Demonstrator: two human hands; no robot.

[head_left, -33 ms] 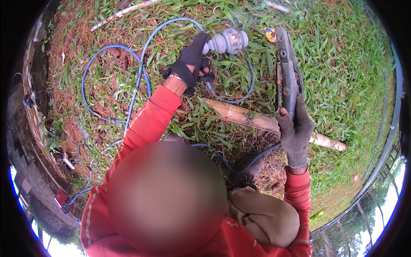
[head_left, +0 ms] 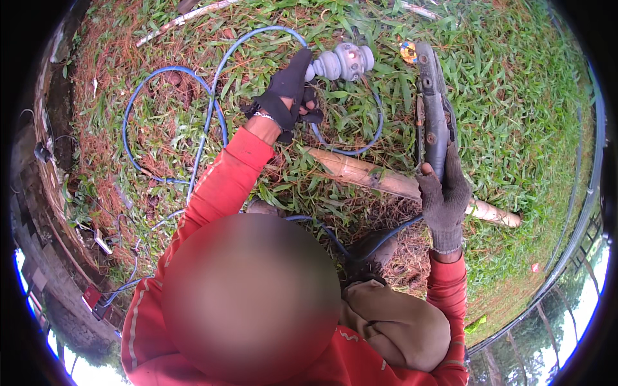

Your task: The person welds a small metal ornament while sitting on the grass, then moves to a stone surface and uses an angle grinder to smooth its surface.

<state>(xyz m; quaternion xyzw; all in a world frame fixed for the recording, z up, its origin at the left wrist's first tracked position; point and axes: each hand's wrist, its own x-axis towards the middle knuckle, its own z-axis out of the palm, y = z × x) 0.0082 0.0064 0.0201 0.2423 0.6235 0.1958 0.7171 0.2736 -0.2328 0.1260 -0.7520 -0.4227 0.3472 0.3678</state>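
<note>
L hand, blk glove w/ some bare fingertips, far side, left of ctr. Fingers curled, closed on left end of grey ribbed piece; exact finger placement partly hidden by glove. Piece lies roughly sideways just above/on grass, can't tell if touching; rounded bulges, widest part toward right, small dark marks on it.

R hand, dk grey knit glove, right of ctr, nearer than L. Clamped round near end of long dk tool; thumb on left side, its tip bare. Tool points far, w/ round spots along body. Small orange/yellow/blue disc just left of tool's far end; can't tell if attached. Tool & grey piece well apart, gap of grass btwn.

Blue cord loops left of L hand & curves round past grey piece; blue length also runs near ctr toward R hand. Pale pole on grass, slanting from ctr to right, passing behind R hand. Another pale stick far left.

Person: red sleeves, tan trousers near, right of ctr; head blurred, near ctr.
</note>
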